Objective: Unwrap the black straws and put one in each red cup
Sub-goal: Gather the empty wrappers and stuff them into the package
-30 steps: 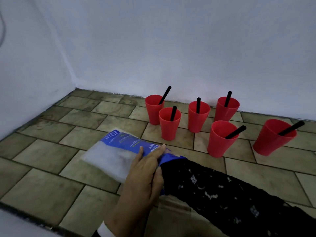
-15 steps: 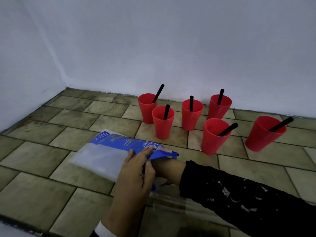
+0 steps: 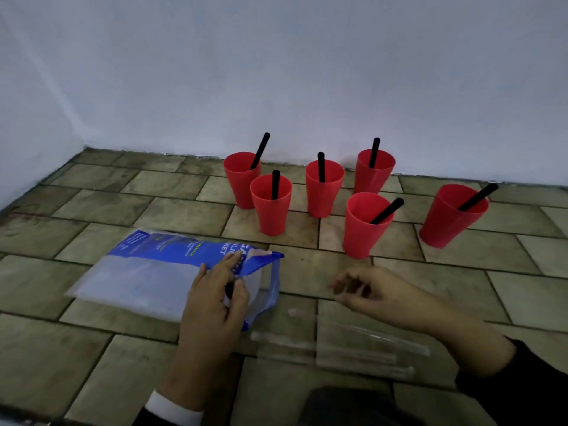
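Wrappers (image 3: 338,348): clear, empty, on nearest tiles.
Left hand (image 3: 215,299): pressing blue bag (image 3: 159,272); possibly pinching something dark.
Right hand (image 3: 378,293): blurred, loosely open, holding nothing.
Red cups (image 3: 364,226): six, upright, farther back, each containing a black straw (image 3: 387,210).

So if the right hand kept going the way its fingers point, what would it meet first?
Probably the open mouth of the blue and clear bag, beside the left hand. The right hand points left, with bare tile between; depth is uncertain.
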A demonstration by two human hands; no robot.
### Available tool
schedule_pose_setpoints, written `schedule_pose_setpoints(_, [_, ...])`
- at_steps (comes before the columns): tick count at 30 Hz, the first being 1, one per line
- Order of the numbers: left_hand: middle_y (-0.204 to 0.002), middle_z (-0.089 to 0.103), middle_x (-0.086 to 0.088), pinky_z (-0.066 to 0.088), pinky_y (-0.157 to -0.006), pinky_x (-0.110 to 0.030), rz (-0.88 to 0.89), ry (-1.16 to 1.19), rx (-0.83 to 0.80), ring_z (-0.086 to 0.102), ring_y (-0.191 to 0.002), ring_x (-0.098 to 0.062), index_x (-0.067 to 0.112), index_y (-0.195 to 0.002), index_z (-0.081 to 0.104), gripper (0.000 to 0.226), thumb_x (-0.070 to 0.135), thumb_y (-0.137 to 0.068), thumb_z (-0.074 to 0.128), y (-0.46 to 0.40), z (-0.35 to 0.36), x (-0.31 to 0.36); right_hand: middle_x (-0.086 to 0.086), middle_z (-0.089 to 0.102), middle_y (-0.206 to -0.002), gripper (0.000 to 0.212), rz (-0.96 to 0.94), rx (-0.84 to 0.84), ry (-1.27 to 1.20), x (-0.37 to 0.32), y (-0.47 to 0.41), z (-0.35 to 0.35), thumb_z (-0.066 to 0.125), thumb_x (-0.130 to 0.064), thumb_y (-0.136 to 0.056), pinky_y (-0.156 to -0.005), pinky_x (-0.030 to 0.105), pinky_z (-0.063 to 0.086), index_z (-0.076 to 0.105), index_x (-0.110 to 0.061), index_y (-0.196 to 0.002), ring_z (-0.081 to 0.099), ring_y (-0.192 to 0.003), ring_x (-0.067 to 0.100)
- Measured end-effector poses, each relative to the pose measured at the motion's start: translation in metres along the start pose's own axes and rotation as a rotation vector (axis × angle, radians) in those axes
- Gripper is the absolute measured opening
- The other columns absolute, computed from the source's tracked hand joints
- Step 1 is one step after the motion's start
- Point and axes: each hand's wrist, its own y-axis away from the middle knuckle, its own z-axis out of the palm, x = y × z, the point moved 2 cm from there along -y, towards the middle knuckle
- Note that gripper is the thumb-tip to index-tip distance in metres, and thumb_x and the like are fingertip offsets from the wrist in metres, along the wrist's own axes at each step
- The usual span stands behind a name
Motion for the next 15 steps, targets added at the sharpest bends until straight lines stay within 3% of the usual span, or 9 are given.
schedule_pose_setpoints(2, [-0.102, 0.051, 0.026, 0.033, -0.109, -0.043, -0.009, 0.000, -0.031, 0.053, -0.105, -0.001, 0.010, -0.099, 0.058, 0.034, 0.036, -0.086, 0.039, 0.001, 0.003, -0.006, -0.012, 0.048, -0.112, 0.052, 0.052, -0.065, 0.290, 0.016, 0.018, 0.013, 0.067, -0.053, -0.075, -0.081, 0.011, 0.043, 0.050, -0.029, -0.119, 0.050, -0.097, 0.001])
schedule_pose_setpoints(4, [-0.109, 0.048, 0.028, 0.048, -0.093, -0.049, -0.025, 0.019, -0.050, 0.046, -0.103, 0.012, 0.012, -0.100, 0.056, 0.024, 0.030, -0.089, 0.045, 0.004, 0.005, -0.010, -0.013, 0.040, -0.115, 0.070, 0.099, -0.111, 0.410, 0.023, 0.030, 0.028, 0.065, -0.065, -0.066, -0.082, 0.015, 0.039, 0.041, -0.032, -0.123, 0.042, -0.101, 0.002])
schedule_pose_setpoints(6, [-0.106, 0.047, 0.031, 0.054, -0.079, -0.042, -0.003, 0.035, -0.057, 0.045, -0.099, 0.018, 0.013, -0.103, 0.056, 0.028, 0.033, -0.088, 0.043, 0.005, 0.005, -0.011, -0.014, 0.039, -0.108, 0.062, 0.090, -0.069, 0.430, 0.030, 0.033, 0.036, 0.065, -0.065, -0.066, -0.076, 0.017, 0.037, 0.042, -0.033, -0.114, 0.040, -0.094, 0.001])
schedule_pose_setpoints(10, [-0.114, 0.051, 0.013, 0.051, -0.084, -0.043, -0.029, 0.025, -0.095, 0.052, -0.109, -0.006, 0.011, -0.096, 0.056, 0.011, 0.019, -0.091, 0.050, 0.008, 0.005, -0.009, -0.018, 0.043, -0.091, 0.019, 0.041, 0.008, 0.412, 0.029, 0.029, 0.036, 0.058, -0.047, -0.083, -0.066, 0.015, 0.038, 0.050, -0.035, -0.096, 0.044, -0.081, -0.001])
schedule_pose_setpoints(12, [-0.112, 0.048, 0.026, 0.052, -0.083, -0.043, -0.030, 0.027, -0.103, 0.046, -0.108, 0.010, 0.014, -0.088, 0.054, 0.007, 0.018, -0.092, 0.049, 0.008, 0.006, -0.011, -0.017, 0.042, -0.089, 0.012, 0.024, 0.020, 0.451, 0.027, 0.028, 0.036, 0.052, -0.039, -0.090, -0.062, 0.013, 0.033, 0.054, -0.031, -0.098, 0.044, -0.083, 0.001])
schedule_pose_setpoints(15, [-0.112, 0.039, 0.050, 0.052, -0.081, -0.040, -0.005, 0.035, -0.110, 0.035, -0.109, 0.027, 0.015, -0.083, 0.052, 0.012, 0.023, -0.090, 0.047, 0.006, 0.006, -0.016, -0.007, 0.056, -0.099, 0.021, -0.038, 0.117, 0.516, 0.026, 0.026, 0.038, 0.041, -0.035, -0.093, -0.072, 0.017, 0.033, 0.057, -0.025, -0.102, 0.053, -0.095, 0.012])
